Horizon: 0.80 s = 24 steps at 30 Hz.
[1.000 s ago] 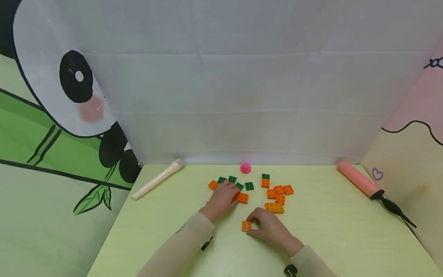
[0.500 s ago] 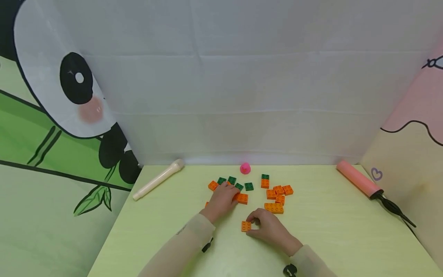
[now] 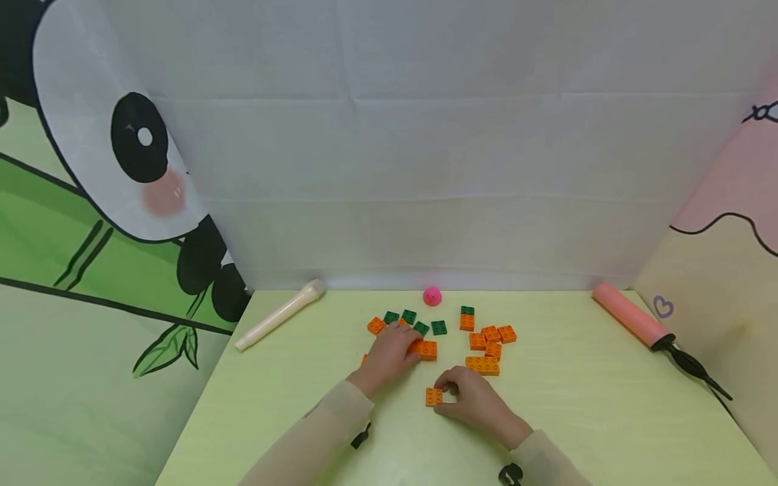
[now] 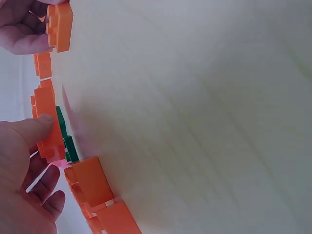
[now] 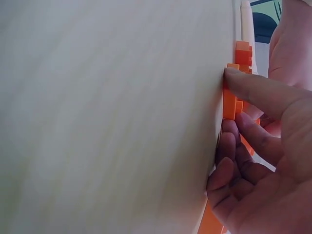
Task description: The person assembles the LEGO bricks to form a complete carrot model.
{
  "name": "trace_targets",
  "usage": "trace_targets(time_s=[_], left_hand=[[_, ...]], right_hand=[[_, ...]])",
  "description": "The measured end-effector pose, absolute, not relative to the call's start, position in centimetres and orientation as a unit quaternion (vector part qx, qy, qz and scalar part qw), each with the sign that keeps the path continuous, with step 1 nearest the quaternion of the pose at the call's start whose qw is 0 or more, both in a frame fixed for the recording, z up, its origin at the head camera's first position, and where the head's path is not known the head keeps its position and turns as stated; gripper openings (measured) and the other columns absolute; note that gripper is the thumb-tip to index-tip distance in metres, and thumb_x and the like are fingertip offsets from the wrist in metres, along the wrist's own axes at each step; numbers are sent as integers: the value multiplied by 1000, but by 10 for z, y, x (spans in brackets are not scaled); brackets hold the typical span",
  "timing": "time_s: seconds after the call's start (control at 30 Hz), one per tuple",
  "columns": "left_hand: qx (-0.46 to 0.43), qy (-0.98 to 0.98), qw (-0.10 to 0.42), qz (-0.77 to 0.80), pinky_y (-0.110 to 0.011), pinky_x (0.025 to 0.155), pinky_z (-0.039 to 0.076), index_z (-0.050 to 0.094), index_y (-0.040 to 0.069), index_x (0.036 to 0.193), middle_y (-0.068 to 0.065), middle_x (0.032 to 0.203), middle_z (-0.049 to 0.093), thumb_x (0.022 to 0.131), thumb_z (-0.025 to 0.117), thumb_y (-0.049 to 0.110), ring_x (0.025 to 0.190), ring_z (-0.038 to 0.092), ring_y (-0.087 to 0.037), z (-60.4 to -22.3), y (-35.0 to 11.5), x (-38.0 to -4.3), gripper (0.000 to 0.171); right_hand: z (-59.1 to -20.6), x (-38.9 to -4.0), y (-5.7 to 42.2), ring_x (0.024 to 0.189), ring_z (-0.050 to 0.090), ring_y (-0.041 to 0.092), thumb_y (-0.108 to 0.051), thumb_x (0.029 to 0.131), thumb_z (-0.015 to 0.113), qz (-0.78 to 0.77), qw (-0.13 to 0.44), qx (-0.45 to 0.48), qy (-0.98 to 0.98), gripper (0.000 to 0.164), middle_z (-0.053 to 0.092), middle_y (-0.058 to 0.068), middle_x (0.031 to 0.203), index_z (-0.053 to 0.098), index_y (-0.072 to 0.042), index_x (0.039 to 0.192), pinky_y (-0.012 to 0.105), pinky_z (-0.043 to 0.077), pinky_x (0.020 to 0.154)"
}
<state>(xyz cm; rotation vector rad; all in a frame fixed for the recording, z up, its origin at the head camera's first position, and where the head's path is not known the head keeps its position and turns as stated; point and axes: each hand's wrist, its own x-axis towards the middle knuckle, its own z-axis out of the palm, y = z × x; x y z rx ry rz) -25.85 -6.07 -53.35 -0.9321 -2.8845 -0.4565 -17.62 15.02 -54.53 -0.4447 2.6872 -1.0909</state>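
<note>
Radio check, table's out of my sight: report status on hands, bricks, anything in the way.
Right hand pinches small orange brick. Left hand grips a larger orange brick. No brick between those two; green bricks just beyond left hand.

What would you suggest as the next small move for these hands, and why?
I'd probably have the left hand bring the wide brick toward the small brick. The left thumb and fingers appear to pinch the wide one, while the right hand holds the small one, studs up, nearer the person; the two bricks are apart.
</note>
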Motion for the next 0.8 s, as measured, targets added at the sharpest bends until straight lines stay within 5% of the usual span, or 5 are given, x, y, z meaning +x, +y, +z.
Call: trace_targets(time_s=[0.8], left_hand=[[-278,-919,-24,-279,-30,88,53,69,15,115,8,107,63,93,76,21,92,58,-11,-528,-82,-226,24]], right_hand=[[-543,-176,146,86,55,17,-22,83,91,-382,106,-119,911,29,62,-5,93,72,-17,104,30,51,76]])
